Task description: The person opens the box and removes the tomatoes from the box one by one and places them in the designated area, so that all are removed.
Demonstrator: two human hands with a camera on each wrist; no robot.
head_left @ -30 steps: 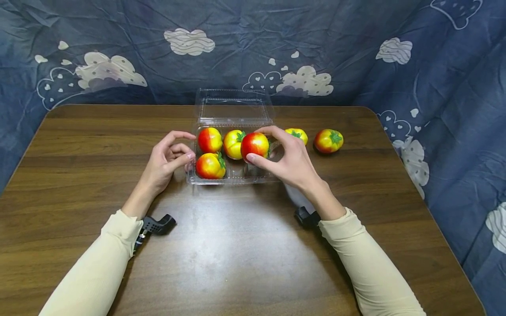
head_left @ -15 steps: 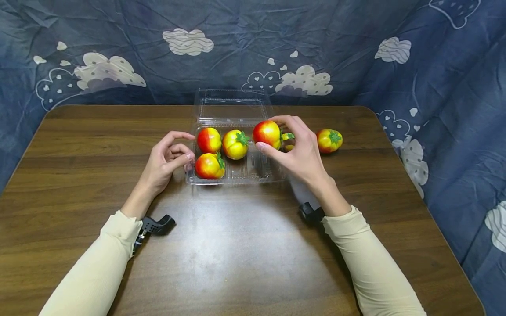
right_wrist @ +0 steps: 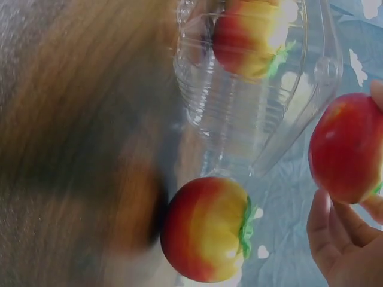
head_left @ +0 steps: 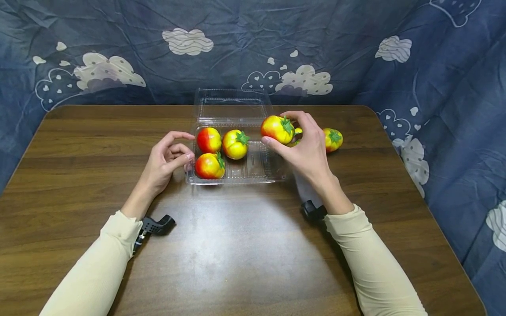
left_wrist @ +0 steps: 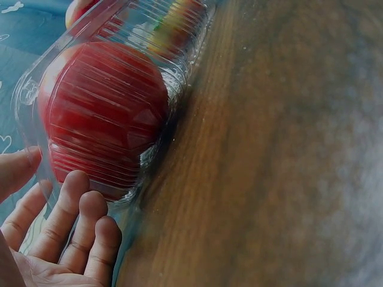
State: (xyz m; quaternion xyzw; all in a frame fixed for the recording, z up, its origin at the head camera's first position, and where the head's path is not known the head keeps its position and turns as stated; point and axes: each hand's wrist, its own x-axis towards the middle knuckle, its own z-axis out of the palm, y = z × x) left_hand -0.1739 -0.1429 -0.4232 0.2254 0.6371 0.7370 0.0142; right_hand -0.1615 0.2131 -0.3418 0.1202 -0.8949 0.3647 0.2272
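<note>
The right hand point(head_left: 307, 147) grips a red-and-yellow fruit point(head_left: 276, 129) near the right end of a clear, open box point(head_left: 253, 166) holding 3 similar fruits point(head_left: 235, 145); the left hand point(head_left: 163, 163), fingers loosely bent, is at its left edge.

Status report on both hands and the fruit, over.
Right hand gripping tomato-like fruit near clear clamshell. Left hand at clamshell's left side. Lid open; no obstruction apparent.

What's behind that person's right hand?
In the head view, two fruits show partly: a first fruit in the gap between the right hand and held fruit, a second fruit right of the hand. The rest of each is covered there.
</note>
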